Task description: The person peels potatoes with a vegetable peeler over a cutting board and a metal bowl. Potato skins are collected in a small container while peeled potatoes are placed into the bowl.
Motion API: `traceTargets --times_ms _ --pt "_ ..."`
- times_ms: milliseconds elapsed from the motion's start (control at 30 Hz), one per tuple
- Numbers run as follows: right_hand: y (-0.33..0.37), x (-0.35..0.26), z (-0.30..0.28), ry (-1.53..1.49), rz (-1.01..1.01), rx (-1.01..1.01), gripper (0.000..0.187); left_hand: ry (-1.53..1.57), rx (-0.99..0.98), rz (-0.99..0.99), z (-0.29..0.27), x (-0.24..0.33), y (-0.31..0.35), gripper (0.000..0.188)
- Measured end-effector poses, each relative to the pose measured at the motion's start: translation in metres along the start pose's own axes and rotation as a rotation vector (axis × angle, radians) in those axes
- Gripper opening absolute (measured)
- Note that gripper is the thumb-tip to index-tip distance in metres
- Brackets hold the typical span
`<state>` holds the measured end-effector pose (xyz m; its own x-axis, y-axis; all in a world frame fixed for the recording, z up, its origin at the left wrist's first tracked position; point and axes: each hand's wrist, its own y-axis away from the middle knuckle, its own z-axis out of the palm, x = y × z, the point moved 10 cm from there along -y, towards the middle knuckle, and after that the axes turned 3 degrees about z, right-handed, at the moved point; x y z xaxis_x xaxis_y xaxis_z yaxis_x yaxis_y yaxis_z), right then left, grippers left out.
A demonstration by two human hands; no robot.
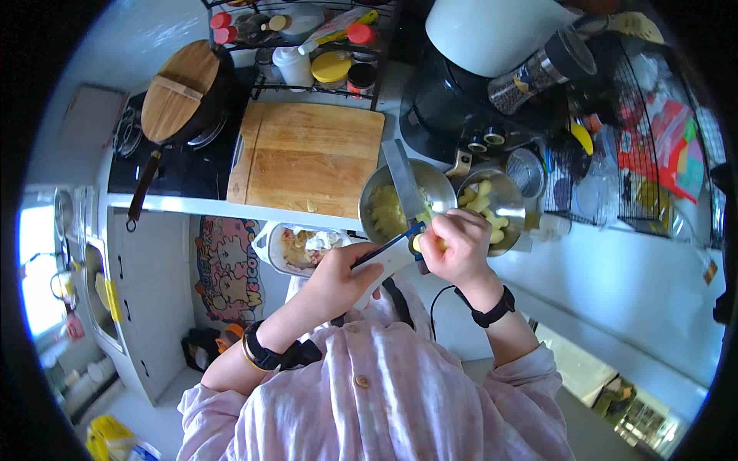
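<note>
My left hand (338,278) is closed around the lower end of a white flat grater (390,260) with dark blue edges, held slanted in front of me. My right hand (459,244) is closed on a pale yellow peeled piece (419,243), which looks like ginger, at the grater's upper end. Below and beyond it sits a metal bowl (369,201) with shredded yellow bits (387,211). A flat grey strip (401,173) lies across that bowl; its kind is unclear. On the right, a second metal bowl (516,201) holds several knobby yellow pieces (480,201).
A wooden cutting board (307,157) lies left of the bowls, beside a lidded pan (181,92) on the stove. Below the counter edge hangs a white bin (269,250) with scraps. A black cooker (442,107), a spice rack (323,84) and a wire basket (638,146) stand behind.
</note>
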<state>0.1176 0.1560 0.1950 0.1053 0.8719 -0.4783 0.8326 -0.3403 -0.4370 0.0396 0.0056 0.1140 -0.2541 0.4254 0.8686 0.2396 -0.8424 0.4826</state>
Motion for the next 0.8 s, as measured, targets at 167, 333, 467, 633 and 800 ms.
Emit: traceTargets --times_ms 167,333,467,633,800 --pt "-0.002 0.061 0.000 -0.098 -0.047 -0.035 0.022 0.205 0.138 0.013 0.000 0.008 0.022 0.031" --pt "0.001 0.099 0.005 -0.322 0.227 0.035 0.024 0.019 0.304 -0.007 -0.011 -0.019 0.020 0.032" --pt "-0.003 0.078 0.022 -0.368 0.172 0.016 0.026 0.228 0.225 -0.076 -0.003 -0.048 -0.014 0.030" --pt "0.006 0.099 0.026 -0.501 0.341 0.045 0.032 0.596 0.259 -0.133 0.002 -0.059 -0.043 0.035" --pt "0.011 0.101 0.020 -0.584 0.439 0.014 0.032 0.615 0.275 -0.085 -0.004 -0.045 -0.060 0.041"
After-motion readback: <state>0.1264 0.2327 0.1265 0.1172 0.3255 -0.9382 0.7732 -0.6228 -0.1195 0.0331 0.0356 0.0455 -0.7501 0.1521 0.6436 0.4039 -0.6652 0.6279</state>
